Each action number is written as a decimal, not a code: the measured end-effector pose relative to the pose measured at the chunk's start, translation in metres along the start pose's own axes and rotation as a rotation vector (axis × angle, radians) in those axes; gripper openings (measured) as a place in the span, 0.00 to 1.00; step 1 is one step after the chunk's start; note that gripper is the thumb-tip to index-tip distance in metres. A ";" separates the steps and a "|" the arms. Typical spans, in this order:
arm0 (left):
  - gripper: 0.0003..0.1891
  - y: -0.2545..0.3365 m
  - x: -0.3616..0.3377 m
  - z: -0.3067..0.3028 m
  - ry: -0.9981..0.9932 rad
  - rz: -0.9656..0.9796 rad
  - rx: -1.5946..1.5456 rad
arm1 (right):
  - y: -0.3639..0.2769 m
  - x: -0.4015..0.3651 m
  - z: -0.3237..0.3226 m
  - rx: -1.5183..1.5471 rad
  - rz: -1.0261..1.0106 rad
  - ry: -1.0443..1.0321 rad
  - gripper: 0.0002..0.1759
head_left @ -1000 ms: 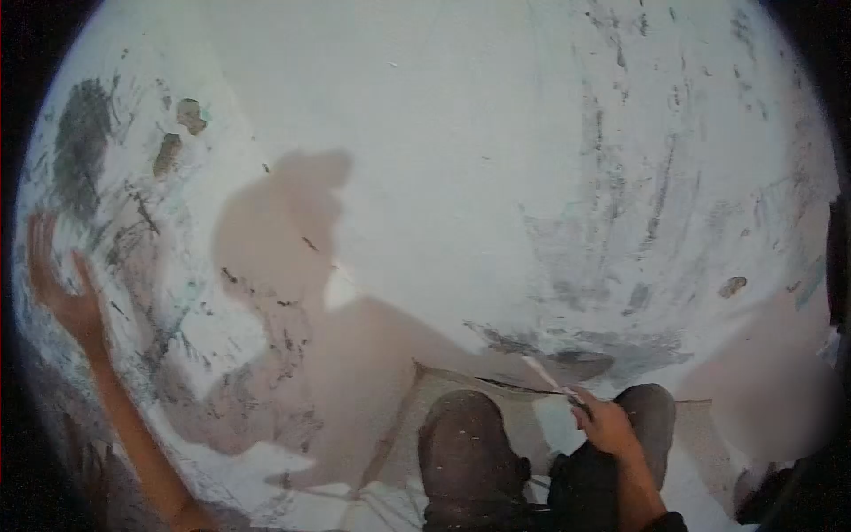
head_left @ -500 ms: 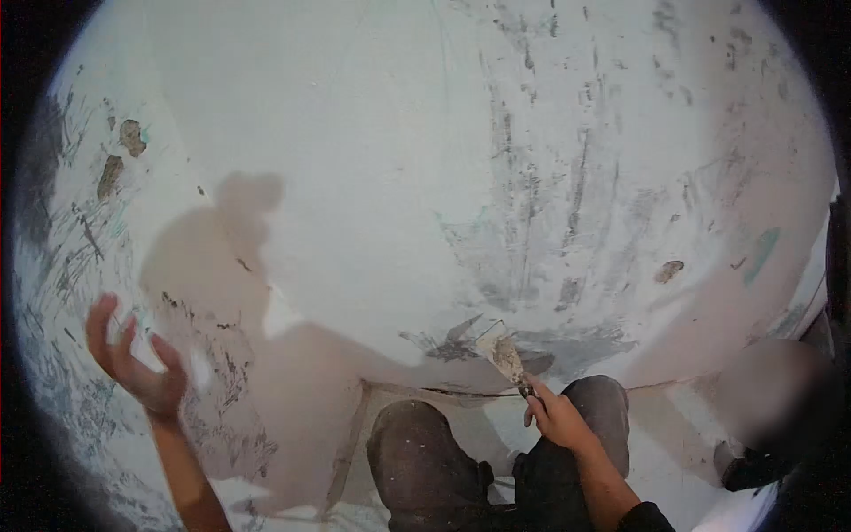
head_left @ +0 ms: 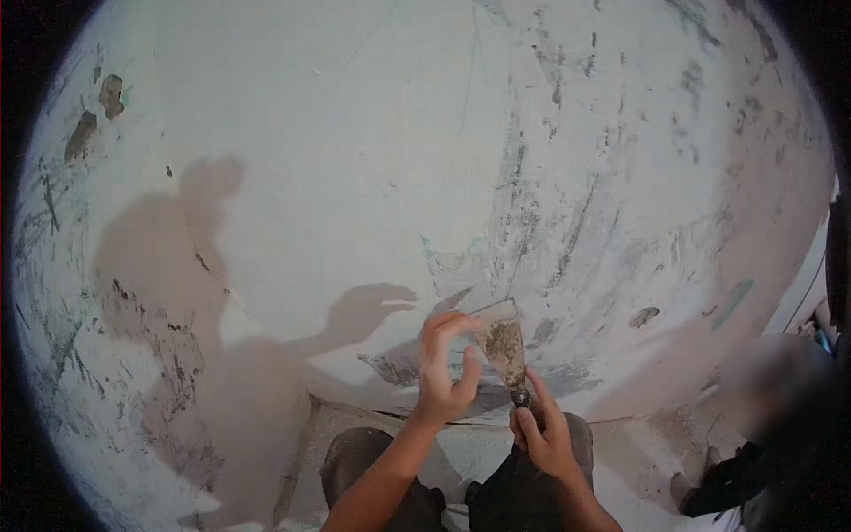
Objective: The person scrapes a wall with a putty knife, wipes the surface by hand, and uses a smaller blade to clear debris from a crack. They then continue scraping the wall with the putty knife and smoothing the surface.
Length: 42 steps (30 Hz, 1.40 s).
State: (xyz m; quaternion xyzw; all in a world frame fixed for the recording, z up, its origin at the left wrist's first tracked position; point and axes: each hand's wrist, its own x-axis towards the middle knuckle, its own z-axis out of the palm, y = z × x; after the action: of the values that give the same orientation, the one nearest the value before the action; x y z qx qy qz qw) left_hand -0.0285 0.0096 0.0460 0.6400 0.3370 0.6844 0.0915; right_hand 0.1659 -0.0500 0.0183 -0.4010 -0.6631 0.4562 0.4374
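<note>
A putty knife (head_left: pixel 503 344) with a flared, stained metal blade and dark handle points up in front of the wall. My right hand (head_left: pixel 545 434) is closed around its handle. Close to the left edge of the blade is my left hand (head_left: pixel 448 365), its fingers curved and apart with nothing in them; whether a fingertip touches the blade I cannot tell. Behind both, the white wall (head_left: pixel 337 213) bears dark scrape marks and grey patches, densest low down near the knife.
My bent knees (head_left: pixel 359 457) are below, near the wall's foot. Shadows fall on the wall at left. Another person's dark-clothed leg (head_left: pixel 727 483) shows at lower right, on the pale floor (head_left: pixel 634 465). Chipped holes (head_left: pixel 112 96) mark the wall at upper left.
My left hand has moved from the far left to beside the blade. The putty knife, in my right hand, has come away from the low grey patch and now stands more upright. The view has shifted.
</note>
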 end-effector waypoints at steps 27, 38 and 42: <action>0.39 0.024 0.054 0.009 -0.323 0.123 0.287 | -0.046 0.048 0.022 0.259 -0.127 0.198 0.35; 0.37 0.028 0.063 0.009 -0.311 0.131 0.287 | -0.046 0.060 0.024 0.330 -0.196 0.165 0.35; 0.36 0.031 0.066 0.008 -0.301 0.130 0.286 | -0.048 0.053 0.014 0.352 -0.106 0.181 0.36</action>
State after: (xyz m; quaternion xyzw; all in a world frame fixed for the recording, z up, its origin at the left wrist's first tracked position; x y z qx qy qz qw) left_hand -0.0218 0.0252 0.1173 0.7619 0.3714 0.5306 0.0048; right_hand 0.1304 -0.0172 0.0721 -0.3225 -0.5515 0.5035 0.5817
